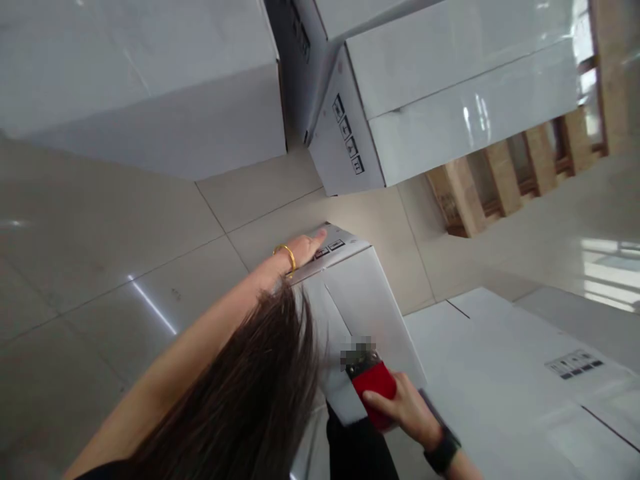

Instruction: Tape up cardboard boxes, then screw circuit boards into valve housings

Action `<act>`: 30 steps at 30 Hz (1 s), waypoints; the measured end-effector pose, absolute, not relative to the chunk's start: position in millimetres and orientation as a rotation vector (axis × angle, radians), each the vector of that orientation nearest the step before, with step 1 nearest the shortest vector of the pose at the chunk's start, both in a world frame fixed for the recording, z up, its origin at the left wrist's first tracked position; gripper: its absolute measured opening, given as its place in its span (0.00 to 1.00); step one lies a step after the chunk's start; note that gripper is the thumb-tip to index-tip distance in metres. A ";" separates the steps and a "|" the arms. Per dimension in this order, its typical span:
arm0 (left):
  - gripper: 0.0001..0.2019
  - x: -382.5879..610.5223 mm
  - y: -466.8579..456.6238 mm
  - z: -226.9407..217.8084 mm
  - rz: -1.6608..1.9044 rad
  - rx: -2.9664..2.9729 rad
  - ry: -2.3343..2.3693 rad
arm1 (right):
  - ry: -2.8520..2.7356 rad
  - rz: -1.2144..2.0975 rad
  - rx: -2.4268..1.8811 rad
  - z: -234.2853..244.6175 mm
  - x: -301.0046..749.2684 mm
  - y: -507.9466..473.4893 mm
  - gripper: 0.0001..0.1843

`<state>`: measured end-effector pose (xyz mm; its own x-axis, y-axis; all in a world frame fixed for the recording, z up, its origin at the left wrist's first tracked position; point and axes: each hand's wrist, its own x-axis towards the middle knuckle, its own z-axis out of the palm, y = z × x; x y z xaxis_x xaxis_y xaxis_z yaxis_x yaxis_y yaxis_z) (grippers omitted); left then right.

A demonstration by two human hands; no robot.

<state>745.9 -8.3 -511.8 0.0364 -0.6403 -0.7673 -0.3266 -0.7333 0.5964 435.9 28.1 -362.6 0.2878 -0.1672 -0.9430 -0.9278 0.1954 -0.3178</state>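
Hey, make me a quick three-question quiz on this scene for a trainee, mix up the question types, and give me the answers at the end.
1. Multiple choice: What colour is the body of the tool in the right hand?
a) Blue
b) Red
c) Yellow

2. True or false: The left hand is on the side of the white carton that bears printed symbols.

3. Fill the gap: The gold bracelet is on the ____ wrist.

Key: 1. b; 2. True; 3. left
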 end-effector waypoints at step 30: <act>0.47 604.1 -26.0 -454.9 -0.372 2.970 -1.489 | 1.629 0.861 -0.891 -495.7 166.2 154.0 0.20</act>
<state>604.1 -26.0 -454.9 0.5827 -0.7610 -0.2850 -0.8057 -0.5869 -0.0801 166.2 154.0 -495.7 -0.1816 -0.1315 -0.9745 -0.8792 0.4656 0.1010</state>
